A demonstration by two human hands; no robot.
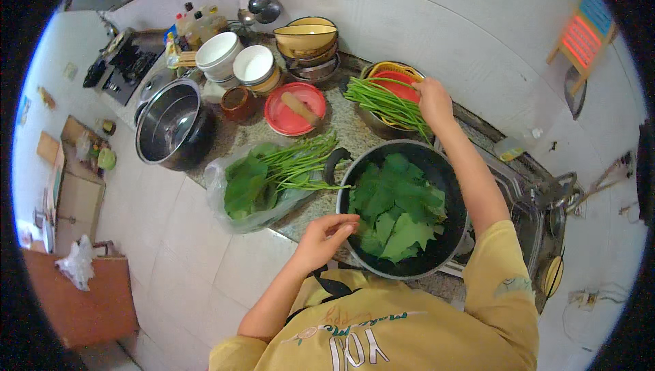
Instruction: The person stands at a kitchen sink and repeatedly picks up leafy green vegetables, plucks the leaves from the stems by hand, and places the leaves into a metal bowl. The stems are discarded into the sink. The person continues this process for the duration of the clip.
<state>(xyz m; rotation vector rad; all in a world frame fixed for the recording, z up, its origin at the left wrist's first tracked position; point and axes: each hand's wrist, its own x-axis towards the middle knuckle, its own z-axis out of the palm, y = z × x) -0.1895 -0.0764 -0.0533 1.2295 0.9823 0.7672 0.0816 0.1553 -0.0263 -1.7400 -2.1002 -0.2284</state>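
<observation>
My right hand [434,105] is at the far right of the counter, its fingers closed at the ends of long green stems [382,103]. The stems lie in a bunch across a red and yellow basket [392,70] set in a metal bowl. My left hand [326,240] is beside the near left rim of a dark pot [453,197], fingertips drawn together; anything between them is too small to make out. Large green leaves [399,214] fill the pot's middle. Left of it, a clear plastic bag [217,192] holds more leaves and leafy stalks [300,159].
A large dark pot [170,125] stands at the counter's left, near white bowls [254,64], a brown jar [237,101] and a red lid [278,108]. Yellow bowls [306,40] are stacked by the wall. A sink [525,200] lies to the right. Ladles [260,1] hang above.
</observation>
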